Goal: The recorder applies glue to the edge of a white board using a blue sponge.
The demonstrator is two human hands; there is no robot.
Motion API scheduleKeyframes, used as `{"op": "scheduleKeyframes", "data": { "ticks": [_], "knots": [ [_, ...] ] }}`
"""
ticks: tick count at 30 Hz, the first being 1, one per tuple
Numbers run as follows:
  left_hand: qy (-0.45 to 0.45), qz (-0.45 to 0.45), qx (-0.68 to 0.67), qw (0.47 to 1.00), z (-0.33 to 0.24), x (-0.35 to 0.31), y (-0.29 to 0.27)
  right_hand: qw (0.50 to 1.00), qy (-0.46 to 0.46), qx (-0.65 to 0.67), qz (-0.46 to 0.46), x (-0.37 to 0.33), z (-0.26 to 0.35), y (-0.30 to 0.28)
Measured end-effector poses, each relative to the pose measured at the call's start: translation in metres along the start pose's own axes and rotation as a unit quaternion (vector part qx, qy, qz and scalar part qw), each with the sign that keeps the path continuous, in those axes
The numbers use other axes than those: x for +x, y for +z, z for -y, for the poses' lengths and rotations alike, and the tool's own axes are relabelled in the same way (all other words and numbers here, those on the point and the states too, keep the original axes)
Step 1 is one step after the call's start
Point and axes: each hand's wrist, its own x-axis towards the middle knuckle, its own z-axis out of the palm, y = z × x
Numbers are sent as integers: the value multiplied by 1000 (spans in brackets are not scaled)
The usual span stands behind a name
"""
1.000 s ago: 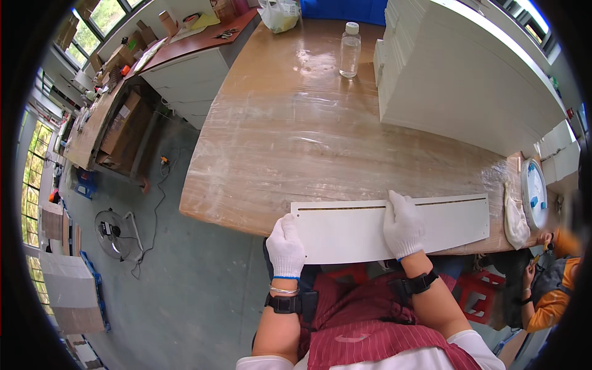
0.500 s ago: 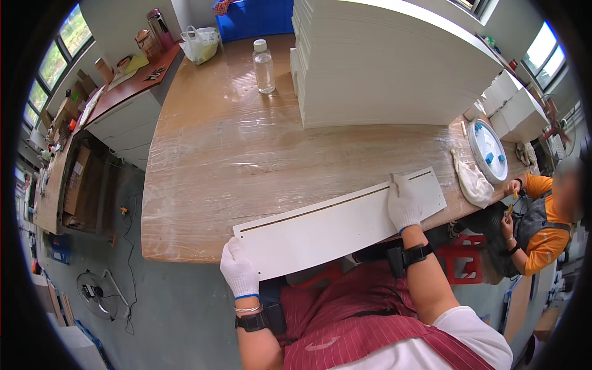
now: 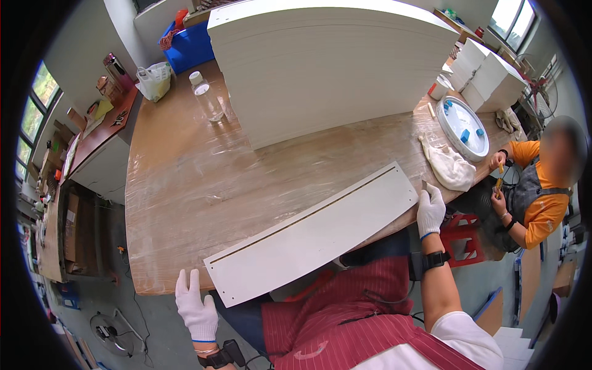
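Observation:
A long white panel (image 3: 314,234) with a dark groove along its far edge and small holes near its ends lies slantwise along the table's near edge. Just off its left end is my left hand (image 3: 197,311), in a white knitted glove, with fingers spread and nothing in it. Beyond the right end, my gloved right hand (image 3: 431,211) pinches a small thin grey-brown flat piece (image 3: 424,185) that sticks up past the fingertips. I cannot make out its exact kind. Neither hand appears to touch the panel.
A tall stack of white panels (image 3: 333,74) stands on the film-covered table (image 3: 179,203). Nearby are a clear bottle (image 3: 208,102), a white cloth (image 3: 449,166) and a round white lid (image 3: 462,128) with blue pieces. A person in orange (image 3: 542,213) sits at the right.
My left hand has let go of the panel's left end and opened beside it. My right hand has moved off the panel's face to beyond its right end. The view has shifted.

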Motion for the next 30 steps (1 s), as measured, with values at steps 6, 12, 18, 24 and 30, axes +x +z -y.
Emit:
{"op": "scheduleKeyframes", "data": {
  "ticks": [6,12,18,24,30],
  "knots": [
    [202,79,260,941,29,18,34,995,52,84,-16,-1,4,-8],
    [220,86,-19,971,-2,6,22,946,126,292,-63,15,-34,-37],
    [-42,105,-660,743,-44,-11,38,964,72,256,21,-11,38,-36],
    [-137,122,-694,696,-40,10,55,913,-240,73,321,-100,167,1],
    [-181,159,-634,734,-41,22,63,803,-333,-68,490,-153,180,52]
  ]
}}
